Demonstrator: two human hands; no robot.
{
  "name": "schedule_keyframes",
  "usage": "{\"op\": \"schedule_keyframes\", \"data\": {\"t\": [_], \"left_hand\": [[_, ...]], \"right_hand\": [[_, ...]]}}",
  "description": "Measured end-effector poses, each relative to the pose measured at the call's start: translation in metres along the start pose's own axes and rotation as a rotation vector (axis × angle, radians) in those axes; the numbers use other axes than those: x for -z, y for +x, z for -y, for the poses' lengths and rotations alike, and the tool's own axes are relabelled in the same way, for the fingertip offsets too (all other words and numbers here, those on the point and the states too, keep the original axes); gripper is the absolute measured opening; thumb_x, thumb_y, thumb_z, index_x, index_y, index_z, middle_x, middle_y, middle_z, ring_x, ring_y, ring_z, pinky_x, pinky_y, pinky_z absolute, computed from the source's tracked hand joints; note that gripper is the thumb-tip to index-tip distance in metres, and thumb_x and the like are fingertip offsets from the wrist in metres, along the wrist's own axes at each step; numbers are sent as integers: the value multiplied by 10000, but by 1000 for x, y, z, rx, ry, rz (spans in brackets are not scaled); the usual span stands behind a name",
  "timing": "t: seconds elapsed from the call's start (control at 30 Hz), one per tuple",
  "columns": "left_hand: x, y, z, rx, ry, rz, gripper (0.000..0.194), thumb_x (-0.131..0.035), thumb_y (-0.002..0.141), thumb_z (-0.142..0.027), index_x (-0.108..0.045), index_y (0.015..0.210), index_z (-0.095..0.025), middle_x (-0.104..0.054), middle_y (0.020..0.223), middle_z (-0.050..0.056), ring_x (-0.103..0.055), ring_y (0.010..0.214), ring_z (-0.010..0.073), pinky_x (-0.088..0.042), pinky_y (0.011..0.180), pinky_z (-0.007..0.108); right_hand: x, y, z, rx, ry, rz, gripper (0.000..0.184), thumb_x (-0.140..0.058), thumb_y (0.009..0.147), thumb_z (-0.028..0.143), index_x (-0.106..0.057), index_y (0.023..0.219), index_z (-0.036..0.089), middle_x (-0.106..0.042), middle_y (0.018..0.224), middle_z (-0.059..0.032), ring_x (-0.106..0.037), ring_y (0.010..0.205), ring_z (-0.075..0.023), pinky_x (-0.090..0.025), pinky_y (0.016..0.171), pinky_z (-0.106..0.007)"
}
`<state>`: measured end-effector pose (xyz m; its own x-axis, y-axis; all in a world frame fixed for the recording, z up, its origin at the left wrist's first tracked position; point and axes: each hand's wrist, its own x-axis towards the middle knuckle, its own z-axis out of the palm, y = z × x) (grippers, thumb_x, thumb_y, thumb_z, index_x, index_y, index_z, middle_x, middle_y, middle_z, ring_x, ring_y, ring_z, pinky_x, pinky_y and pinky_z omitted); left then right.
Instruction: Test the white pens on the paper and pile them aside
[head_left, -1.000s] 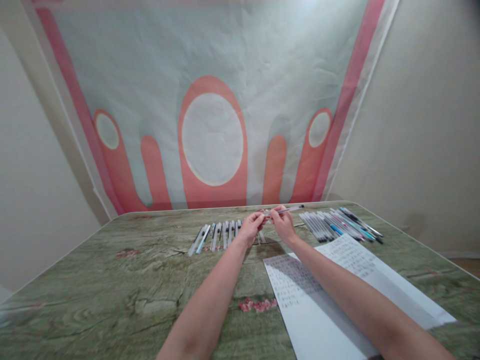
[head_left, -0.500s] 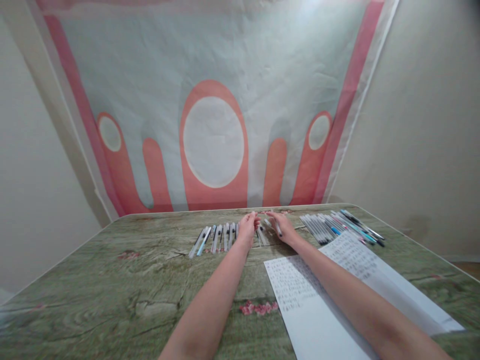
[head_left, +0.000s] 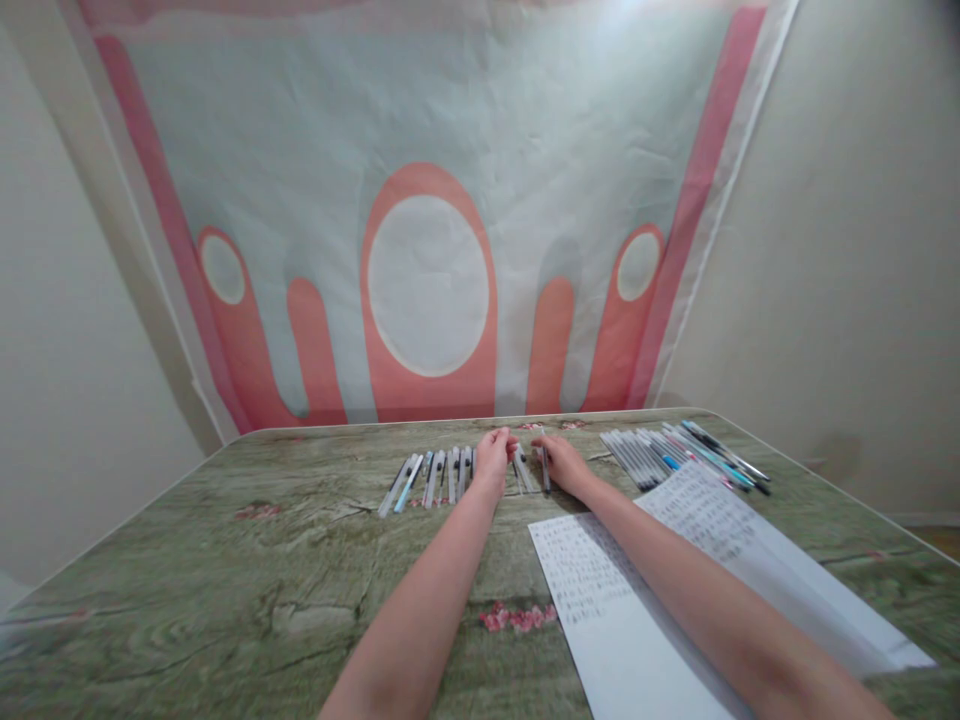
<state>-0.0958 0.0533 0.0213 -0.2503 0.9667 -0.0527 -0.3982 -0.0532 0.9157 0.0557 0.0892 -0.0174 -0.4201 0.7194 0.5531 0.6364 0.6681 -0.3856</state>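
Observation:
My right hand (head_left: pixel 564 464) pinches a clear pen (head_left: pixel 546 474) with a dark end, which points toward me at the right of a row of pens. Left of it, my left hand (head_left: pixel 495 462) is closed with its fingers curled; whatever it holds, if anything, is too small to make out. Several pens (head_left: pixel 441 476) lie side by side to the left of my left hand, one of them light blue (head_left: pixel 409 484). A few more clear pens (head_left: pixel 524 472) lie between my two hands.
A larger pile of pens (head_left: pixel 637 458), some blue and black, lies at the back right. Handwritten paper sheets (head_left: pixel 600 630) lie beneath my right forearm. The table (head_left: pixel 225 590) has a wood-look, flowered cover, and a printed backdrop (head_left: pixel 427 285) hangs behind it.
My right hand has turned and lowered the pen, which was slanted and now lies nearly in line with the row. My left hand has hardly moved.

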Motion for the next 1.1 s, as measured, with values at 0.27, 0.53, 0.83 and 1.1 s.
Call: {"op": "schedule_keyframes", "data": {"t": [0.27, 0.53, 0.83, 1.1], "left_hand": [[-3, -4, -1, 3, 26, 23, 233, -633, 669, -340, -566, 777, -144, -597, 668, 15, -523, 556, 76, -393, 557, 198], [-5, -8, 4, -56, 94, 214, 229, -680, 615, -213, -627, 825, -139, -634, 752, 50, -548, 629, 99, -418, 597, 210], [1, -3, -4, 35, -247, 48, 212, -664, 638, -146, -583, 834, -136, -617, 701, 19, -553, 594, 71, -431, 619, 203], [-1, -4, -8, 104, -355, 53, 140, -623, 689, -92, -556, 811, -114, -622, 671, 33, -568, 568, 63, -429, 586, 171]], "right_hand": [[5, -2, 2, -40, 74, -80, 345, -530, 644, 114, -524, 984, 176, -599, 861, -53, -551, 806, -192, -431, 734, -334], [26, 5, 46, 109, 281, -226, 289, -497, 728, 215, -507, 1016, 199, -573, 958, -65, -528, 904, -206, -427, 802, -370], [37, -7, 66, 309, 64, -167, 341, -414, 821, 236, -486, 1154, 256, -548, 994, -74, -484, 958, -220, -389, 847, -398], [26, -6, 64, 393, 18, -233, 93, -436, 805, 192, -514, 855, 199, -544, 765, -49, -500, 748, -184, -422, 715, -352]]}}
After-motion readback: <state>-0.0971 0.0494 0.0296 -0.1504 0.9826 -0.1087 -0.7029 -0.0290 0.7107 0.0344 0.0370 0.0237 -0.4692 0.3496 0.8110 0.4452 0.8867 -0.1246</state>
